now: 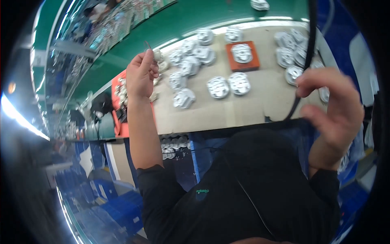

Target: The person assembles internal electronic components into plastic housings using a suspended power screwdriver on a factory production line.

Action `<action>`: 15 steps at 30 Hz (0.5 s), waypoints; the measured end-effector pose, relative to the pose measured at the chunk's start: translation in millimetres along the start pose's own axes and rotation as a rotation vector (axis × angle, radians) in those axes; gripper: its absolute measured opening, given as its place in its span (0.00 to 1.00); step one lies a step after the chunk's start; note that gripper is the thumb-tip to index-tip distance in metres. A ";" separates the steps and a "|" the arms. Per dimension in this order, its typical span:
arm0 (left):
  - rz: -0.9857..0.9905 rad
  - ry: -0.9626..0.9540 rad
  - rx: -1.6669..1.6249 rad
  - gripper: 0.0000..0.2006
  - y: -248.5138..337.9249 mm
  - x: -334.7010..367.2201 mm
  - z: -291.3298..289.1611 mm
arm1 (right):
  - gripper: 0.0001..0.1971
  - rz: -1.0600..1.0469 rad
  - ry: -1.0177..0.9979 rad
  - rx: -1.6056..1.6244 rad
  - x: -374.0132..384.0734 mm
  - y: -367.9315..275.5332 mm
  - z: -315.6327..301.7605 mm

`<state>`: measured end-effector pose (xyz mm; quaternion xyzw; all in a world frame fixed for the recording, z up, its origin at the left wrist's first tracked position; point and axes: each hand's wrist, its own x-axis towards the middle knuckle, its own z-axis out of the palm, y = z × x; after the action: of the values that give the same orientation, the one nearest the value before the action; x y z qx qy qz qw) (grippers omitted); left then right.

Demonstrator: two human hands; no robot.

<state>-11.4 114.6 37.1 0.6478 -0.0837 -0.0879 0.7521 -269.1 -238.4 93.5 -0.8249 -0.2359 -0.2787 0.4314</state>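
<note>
My left hand (141, 75) is raised over the far left part of the bench, thumb and forefinger pinched on a thin, slightly curved reddish-brown piece (147, 44), too small to identify. Just beyond its fingers are small cream-coloured parts (162, 66). My right hand (335, 107) is at the right, smeared by motion, its thumb and fingers apart in a wide curve. Those fingertips are nearest to a hanging black cable (311, 42); whether they touch it I cannot tell. Between my hands lie round white plastic housings (218, 87), one of them on an orange-red block (248, 66).
The pale bench top (203, 116) carries clusters of white housings at left and right. A red-orange tray (124, 130) with small cream parts stands at the left. Behind runs a green surface (219, 14) with another housing (260, 5). Blue bins (122, 209) stand low at the left.
</note>
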 end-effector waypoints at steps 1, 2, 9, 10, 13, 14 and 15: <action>0.002 -0.038 0.173 0.14 -5.8 4.5 25.3 | 0.20 -0.043 0.152 -0.040 -12.5 11.7 -7.9; 0.011 -0.075 0.350 0.14 -10.1 8.5 54.8 | 0.18 -0.093 0.304 -0.081 -23.5 26.1 -19.8; 0.172 -0.291 0.921 0.23 -72.8 31.6 172.5 | 0.13 0.083 0.704 -0.021 -46.5 60.6 -29.3; 0.166 -0.300 0.929 0.23 -74.3 30.9 177.9 | 0.13 0.093 0.712 -0.019 -46.3 61.7 -29.6; 0.149 -0.301 1.084 0.22 -78.8 33.0 192.4 | 0.13 0.132 0.686 -0.062 -51.6 68.9 -38.6; 0.144 -0.303 1.093 0.22 -78.8 33.6 195.2 | 0.13 0.060 0.681 0.025 -56.0 79.8 -43.1; 0.117 -0.305 1.110 0.22 -77.9 33.8 198.5 | 0.13 -0.013 0.675 0.111 -59.2 87.8 -45.8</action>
<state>-28.1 -95.3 -10.5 0.9195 -0.2604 -0.0817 0.2829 -268.9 -331.1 24.9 -0.6599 -0.0998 -0.5255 0.5276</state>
